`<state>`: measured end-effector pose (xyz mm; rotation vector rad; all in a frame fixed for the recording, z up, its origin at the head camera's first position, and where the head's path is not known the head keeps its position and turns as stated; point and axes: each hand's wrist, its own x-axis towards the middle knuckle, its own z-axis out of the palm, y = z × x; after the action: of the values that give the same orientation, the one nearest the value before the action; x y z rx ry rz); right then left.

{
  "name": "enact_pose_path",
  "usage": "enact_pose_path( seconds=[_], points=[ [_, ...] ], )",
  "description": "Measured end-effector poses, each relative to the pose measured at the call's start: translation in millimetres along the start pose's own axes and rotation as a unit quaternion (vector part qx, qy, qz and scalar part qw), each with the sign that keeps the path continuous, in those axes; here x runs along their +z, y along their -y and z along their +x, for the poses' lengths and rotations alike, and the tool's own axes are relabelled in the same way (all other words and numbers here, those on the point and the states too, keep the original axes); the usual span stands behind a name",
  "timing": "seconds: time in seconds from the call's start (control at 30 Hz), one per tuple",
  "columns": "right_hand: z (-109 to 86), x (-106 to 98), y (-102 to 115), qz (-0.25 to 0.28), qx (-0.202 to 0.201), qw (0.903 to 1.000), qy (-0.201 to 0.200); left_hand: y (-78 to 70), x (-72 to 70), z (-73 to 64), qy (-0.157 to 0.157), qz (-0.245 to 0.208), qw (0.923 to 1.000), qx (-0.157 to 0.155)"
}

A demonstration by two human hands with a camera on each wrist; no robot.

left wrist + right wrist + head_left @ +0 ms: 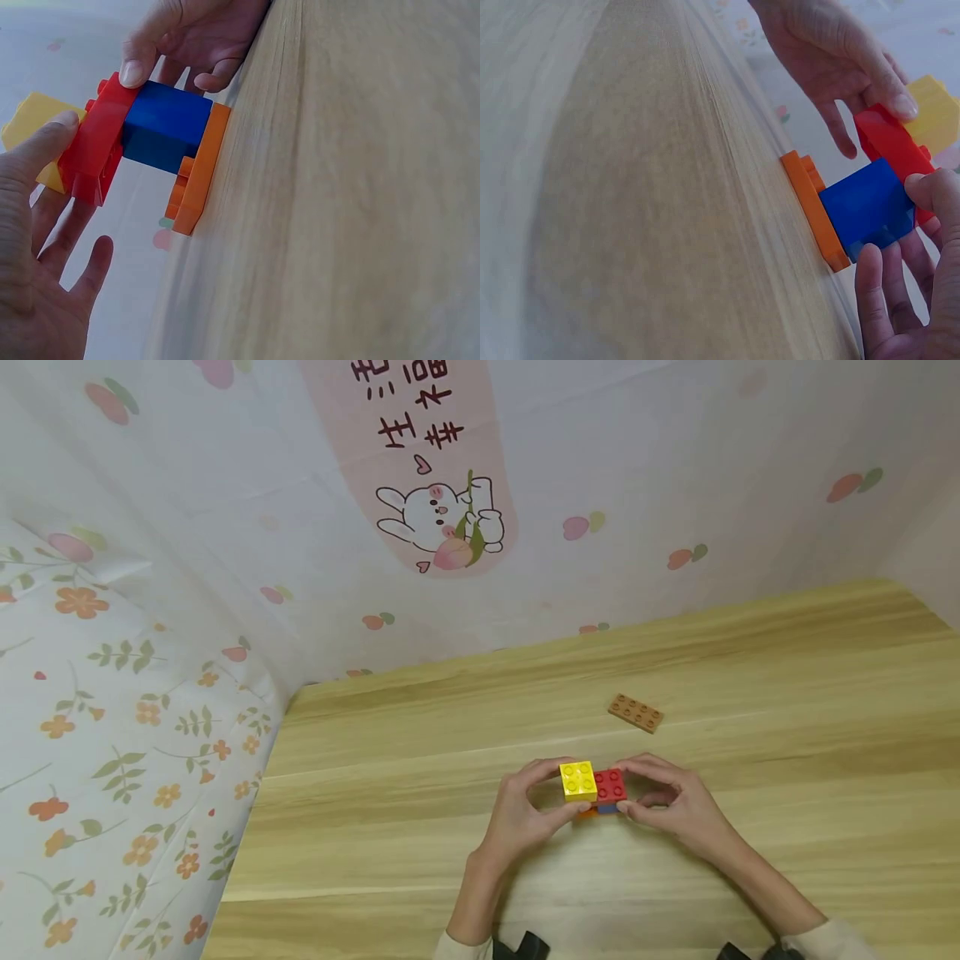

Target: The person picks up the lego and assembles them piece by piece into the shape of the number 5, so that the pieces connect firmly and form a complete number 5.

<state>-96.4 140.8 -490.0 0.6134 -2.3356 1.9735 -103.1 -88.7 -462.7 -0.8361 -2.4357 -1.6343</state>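
A small stack of toy building bricks stands on the table between both hands. Lowest is a flat orange plate [199, 176], with a blue brick [868, 202] on one part of its studs. A red brick [611, 785] lies across the blue one and overhangs toward the left. On that overhanging end sits a yellow brick [578, 781]. My left hand [521, 806] pinches the yellow brick between thumb and fingers, its thumb tip also at the red brick's edge. From the other side my right hand [686, 806] pinches the red brick's right end, near its joint with the blue brick.
Behind the stack, slightly right, a flat brown studded plate [636, 713] lies on the wooden table [390, 827]. A printed white cloth [300, 518] hangs along the table's back edge, and floral cloth [127, 760] lies at the left.
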Motion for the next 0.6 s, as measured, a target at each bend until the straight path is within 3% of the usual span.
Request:
enact_pose_path(
  seconds=[0.1, 0.37, 0.6],
  points=[
    [-1.1, 4.2, -2.5, 0.010, -0.006, 0.9999, 0.001, 1.8, -1.3, -3.0, 0.002, 0.007, 1.0000, -0.005],
    [-0.5, 0.9, -3.1, 0.010, -0.016, 0.9998, 0.007, 2.4, 2.3, -2.6, -0.003, -0.030, 0.9987, -0.041],
    [-0.5, 1.4, -3.4, -0.001, -0.004, 1.0000, 0.001, 2.4, 1.9, -3.2, 0.000, -0.007, 0.9995, -0.030]
  ],
)
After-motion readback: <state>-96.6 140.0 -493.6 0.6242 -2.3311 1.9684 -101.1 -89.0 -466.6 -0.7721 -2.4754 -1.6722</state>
